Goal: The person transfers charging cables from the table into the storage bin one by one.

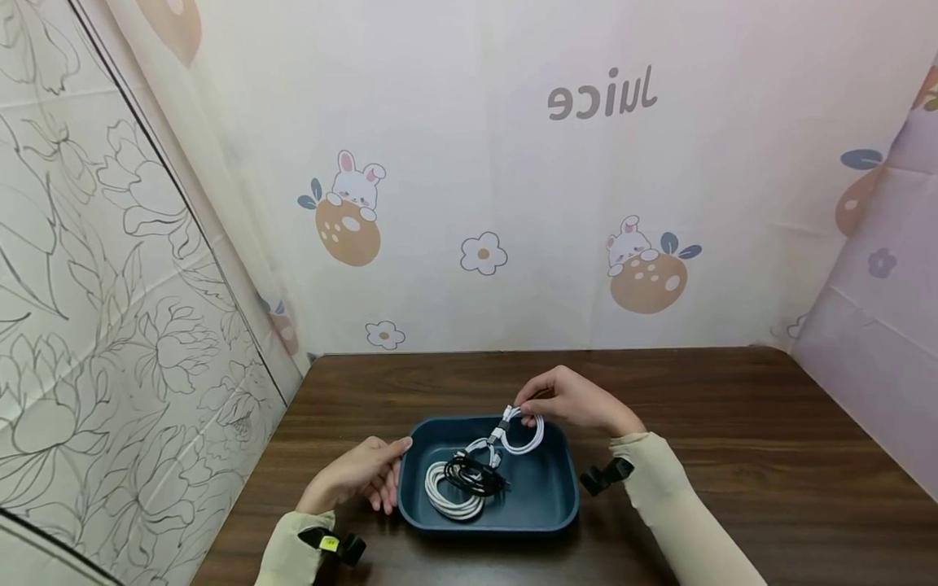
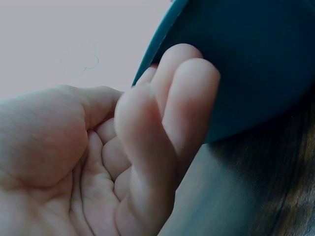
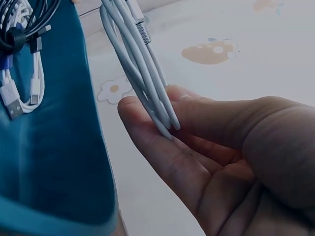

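Observation:
A dark teal tray [image 1: 538,500] stands on the table, holding coiled cables. My left hand [image 1: 359,472] grips its left side, thumb at the rim and fingers against the outer wall in the left wrist view. With thumb and fingertips, my right hand [image 1: 575,399] pinches a coiled white cable [image 3: 140,73] over the tray's back right part. A dark strap wraps that cable in the head view. Inside the tray, a coiled black cable [image 1: 475,478] overlaps a white cable coil [image 1: 456,513]. Beside the black cable, white USB plugs [image 3: 15,104] show in the right wrist view.
The brown wooden table [image 1: 733,456] extends to both sides of the tray. Behind it hangs a pale printed curtain [image 1: 484,146], with a floral-patterned panel [image 1: 132,325] at the left. Black wrist cameras [image 1: 607,476] sit on both sleeves.

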`<state>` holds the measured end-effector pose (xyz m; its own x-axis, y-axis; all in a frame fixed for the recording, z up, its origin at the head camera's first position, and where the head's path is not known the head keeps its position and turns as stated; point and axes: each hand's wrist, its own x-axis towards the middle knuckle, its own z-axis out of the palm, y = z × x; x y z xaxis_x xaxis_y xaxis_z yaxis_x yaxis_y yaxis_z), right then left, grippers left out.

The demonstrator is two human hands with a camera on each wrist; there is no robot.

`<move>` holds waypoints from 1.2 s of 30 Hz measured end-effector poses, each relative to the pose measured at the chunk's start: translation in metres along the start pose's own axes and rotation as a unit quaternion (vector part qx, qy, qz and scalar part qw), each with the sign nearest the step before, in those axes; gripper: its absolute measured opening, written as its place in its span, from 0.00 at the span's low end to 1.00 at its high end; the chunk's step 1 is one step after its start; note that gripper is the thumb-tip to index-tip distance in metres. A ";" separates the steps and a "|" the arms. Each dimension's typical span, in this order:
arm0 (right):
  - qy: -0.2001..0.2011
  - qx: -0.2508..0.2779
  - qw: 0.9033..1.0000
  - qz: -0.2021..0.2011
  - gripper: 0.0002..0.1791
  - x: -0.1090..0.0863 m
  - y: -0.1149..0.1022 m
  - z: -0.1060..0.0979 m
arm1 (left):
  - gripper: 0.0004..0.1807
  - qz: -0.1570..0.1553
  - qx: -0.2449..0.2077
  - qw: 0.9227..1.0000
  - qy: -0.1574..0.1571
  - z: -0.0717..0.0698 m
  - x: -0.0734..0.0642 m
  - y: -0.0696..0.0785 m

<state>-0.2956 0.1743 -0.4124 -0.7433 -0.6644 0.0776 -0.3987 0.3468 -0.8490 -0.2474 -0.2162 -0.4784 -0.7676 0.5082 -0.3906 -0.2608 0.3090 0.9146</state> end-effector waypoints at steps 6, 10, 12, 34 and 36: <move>-0.015 0.011 1.000 -0.002 0.08 0.010 0.002 0.007 | 0.34 -0.002 -0.001 1.000 -0.002 -0.001 0.001 0.000; -0.029 0.031 0.999 -0.001 0.09 0.016 0.004 0.012 | 0.34 -0.003 0.002 1.000 -0.002 0.000 0.001 0.000; -0.032 0.038 0.999 -0.001 0.09 0.018 0.004 0.014 | 0.34 -0.005 0.005 1.000 -0.001 0.000 0.001 0.000; -0.056 0.046 0.997 0.011 0.06 0.040 -0.005 0.043 | 0.35 -0.004 0.001 1.000 -0.004 -0.001 0.001 0.000; -0.060 0.043 0.997 0.006 0.07 0.042 -0.006 0.046 | 0.35 -0.005 0.000 1.000 -0.004 -0.001 0.001 -0.001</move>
<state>-0.2998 0.1145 -0.4283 -0.6759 -0.7370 0.0078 -0.3380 0.3005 -0.8919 -0.2485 -0.2168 -0.4792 -0.7601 0.5120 -0.4000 -0.2677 0.3141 0.9108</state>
